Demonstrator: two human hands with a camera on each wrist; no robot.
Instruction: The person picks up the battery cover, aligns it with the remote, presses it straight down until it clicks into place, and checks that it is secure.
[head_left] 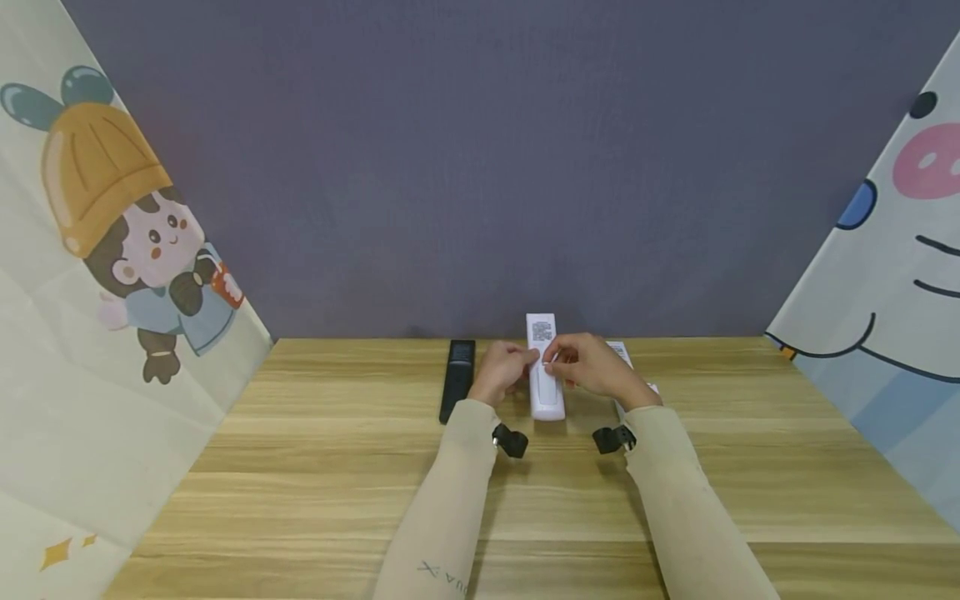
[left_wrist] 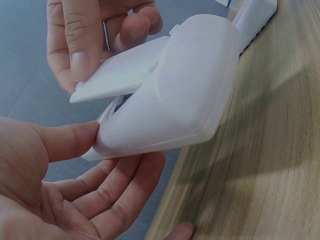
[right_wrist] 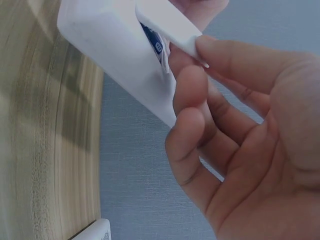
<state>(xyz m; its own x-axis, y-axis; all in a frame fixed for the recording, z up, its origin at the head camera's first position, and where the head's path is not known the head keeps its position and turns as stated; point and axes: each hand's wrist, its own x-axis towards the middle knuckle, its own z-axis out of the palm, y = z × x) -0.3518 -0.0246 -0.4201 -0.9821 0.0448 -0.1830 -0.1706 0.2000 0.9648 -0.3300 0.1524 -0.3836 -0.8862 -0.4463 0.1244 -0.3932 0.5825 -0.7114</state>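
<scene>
Between our left hand and right hand we have a white remote, back side up and smooth, its near end rounded, a printed label at its far end. Our left hand grips its side from the edge and from beneath, while our right hand pinches the raised end of the battery cover, which slants up and shows a dark blue battery in the gap. Left of our left hand lies a black remote; another white device is partly hidden by our right hand
</scene>
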